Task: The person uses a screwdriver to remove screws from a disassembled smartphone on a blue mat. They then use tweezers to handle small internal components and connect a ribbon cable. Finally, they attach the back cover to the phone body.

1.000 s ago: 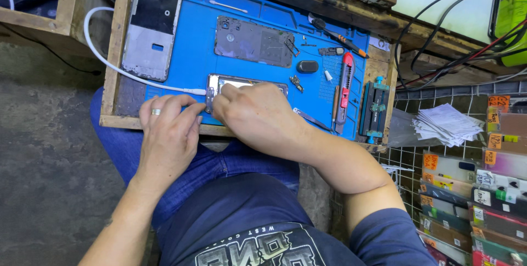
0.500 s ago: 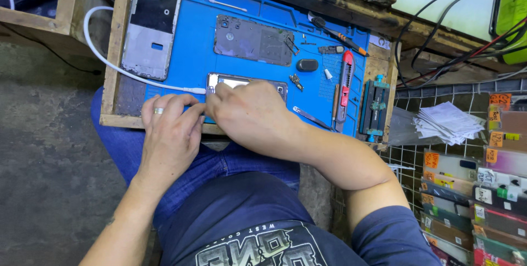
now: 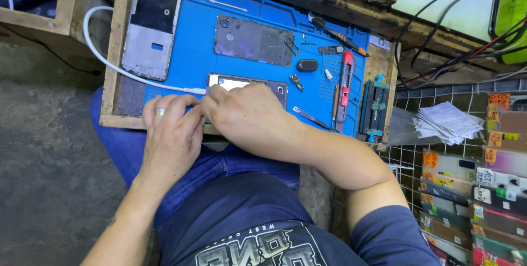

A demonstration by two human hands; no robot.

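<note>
At near edge of blue mat [image 3: 192,52]: left hand [image 3: 170,129] curled, fingertips pressing down. Right hand [image 3: 247,118] half-closed, pinching opened phone [image 3: 250,86].

Both hands crowd the near edge of the blue mat [image 3: 192,52], covering most of the open phone [image 3: 247,84]. Bare mat lies between the phone frame [image 3: 151,27] and back cover [image 3: 252,40]. A white cable [image 3: 118,68] crosses the left; knife [image 3: 345,88], tweezers [image 3: 312,118] and small parts clutter the right.

The opened phone [image 3: 248,86] lies flat at the centre of the frame, dark-framed, its lower part hidden under fingers [image 3: 211,101].
</note>
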